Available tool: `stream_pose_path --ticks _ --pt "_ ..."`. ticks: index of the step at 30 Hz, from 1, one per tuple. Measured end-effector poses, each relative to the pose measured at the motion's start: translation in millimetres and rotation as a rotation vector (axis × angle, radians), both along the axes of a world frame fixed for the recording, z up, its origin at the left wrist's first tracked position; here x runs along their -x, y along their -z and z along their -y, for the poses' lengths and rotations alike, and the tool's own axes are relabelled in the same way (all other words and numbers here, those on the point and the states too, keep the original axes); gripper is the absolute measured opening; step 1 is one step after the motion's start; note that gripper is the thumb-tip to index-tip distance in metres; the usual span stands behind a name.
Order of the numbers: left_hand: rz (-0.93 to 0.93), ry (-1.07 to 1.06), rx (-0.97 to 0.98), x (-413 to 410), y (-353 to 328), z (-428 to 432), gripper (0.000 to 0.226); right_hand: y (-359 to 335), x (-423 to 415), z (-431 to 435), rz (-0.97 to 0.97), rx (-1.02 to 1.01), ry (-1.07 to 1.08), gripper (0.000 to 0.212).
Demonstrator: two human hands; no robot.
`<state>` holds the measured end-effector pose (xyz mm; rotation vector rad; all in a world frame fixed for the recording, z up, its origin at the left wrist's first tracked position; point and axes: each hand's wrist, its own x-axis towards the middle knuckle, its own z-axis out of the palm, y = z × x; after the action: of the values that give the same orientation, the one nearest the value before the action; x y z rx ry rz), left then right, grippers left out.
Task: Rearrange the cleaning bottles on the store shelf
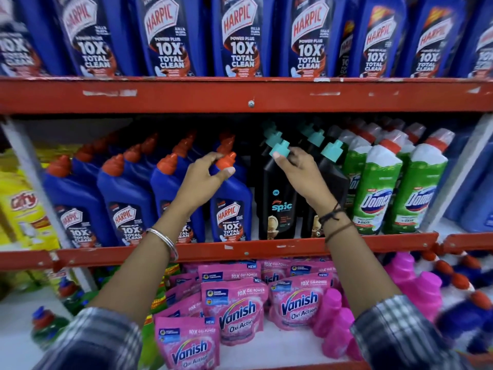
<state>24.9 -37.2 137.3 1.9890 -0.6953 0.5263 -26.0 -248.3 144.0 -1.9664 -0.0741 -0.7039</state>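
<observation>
On the middle shelf (266, 248) stands a row of blue Harpic bottles with orange caps. My left hand (204, 180) is wrapped around the neck of the front blue Harpic bottle (230, 209), its thumb under the orange cap. Right beside it stands a black Spic bottle (277, 206) with a teal cap. My right hand (298, 169) pinches that teal cap with thumb and fingers. More black Spic bottles (330, 172) stand behind and to the right. Both bottles rest upright on the shelf.
Green Domex bottles (378, 193) fill the right of the middle shelf. Large Harpic bottles (240, 36) line the top shelf. Pink Vanish pouches (240, 313) and pink bottles (333, 324) sit below. Yellow packs (24, 206) stand at the left.
</observation>
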Motion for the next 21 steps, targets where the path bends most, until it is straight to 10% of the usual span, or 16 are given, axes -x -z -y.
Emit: stream_pose_path --ticks 21 --pt "0.011 -0.010 -0.115 14.1 -9.4 -5.8 0.044 3.4 9.0 -12.5 0.105 -0.109 0.155 0.042"
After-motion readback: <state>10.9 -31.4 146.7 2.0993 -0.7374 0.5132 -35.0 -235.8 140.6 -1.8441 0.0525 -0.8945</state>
